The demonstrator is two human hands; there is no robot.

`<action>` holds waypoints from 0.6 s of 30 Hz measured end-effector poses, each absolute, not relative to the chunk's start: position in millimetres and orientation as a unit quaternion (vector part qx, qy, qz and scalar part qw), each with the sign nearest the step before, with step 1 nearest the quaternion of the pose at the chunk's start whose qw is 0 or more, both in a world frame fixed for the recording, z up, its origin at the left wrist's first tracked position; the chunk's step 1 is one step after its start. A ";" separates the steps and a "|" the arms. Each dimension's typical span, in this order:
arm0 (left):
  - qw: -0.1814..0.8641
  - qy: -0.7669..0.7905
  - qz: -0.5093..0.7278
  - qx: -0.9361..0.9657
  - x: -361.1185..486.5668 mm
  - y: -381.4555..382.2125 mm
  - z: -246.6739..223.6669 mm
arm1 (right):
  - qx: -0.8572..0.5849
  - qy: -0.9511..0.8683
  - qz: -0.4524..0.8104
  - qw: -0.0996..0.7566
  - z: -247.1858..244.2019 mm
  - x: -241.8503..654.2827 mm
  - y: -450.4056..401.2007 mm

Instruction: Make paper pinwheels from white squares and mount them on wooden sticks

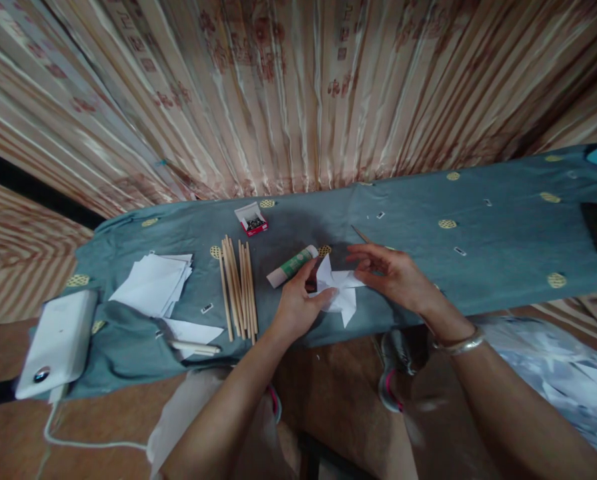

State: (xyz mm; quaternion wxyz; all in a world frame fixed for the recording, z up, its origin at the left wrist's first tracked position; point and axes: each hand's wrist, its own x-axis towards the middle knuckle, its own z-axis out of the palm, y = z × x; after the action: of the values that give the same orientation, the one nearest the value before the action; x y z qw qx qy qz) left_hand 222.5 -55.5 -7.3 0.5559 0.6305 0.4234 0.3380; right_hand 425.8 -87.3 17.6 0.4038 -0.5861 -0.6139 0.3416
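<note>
The step in hand looks like shaping a white folded-paper pinwheel (341,290), which lies at the near edge of the blue-grey cloth-covered table (503,233): the left hand (298,307) pinches its left side between thumb and fingers, while the right hand (393,273) hovers over its right side, fingers loosely apart and gripping nothing. The next move probably calls for pressing the centre flat without crushing the vanes. A small open red-and-white cardboard box (251,219) holds dark contents too small to identify.
</note>
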 end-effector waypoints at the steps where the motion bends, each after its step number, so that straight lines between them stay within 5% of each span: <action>1: 0.573 0.418 0.334 0.621 223.1 -55.4 -6.7 | -0.579 -0.611 0.346 0.414 19.1 424.6 -87.8; 9: 0.695 0.417 0.326 0.487 226.0 -55.2 -0.5 | -0.573 -0.615 0.293 0.456 33.1 416.1 -92.8; 18: 0.675 0.428 0.448 0.402 235.9 -49.2 13.1 | -0.584 -0.677 0.100 0.437 57.6 389.1 -117.7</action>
State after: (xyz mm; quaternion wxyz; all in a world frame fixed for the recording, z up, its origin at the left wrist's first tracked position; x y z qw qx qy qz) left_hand 235.9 -49.2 13.1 0.6748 0.4016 0.4279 0.4475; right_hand 389.1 -117.7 57.6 0.4375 -0.5835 -0.6769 0.0995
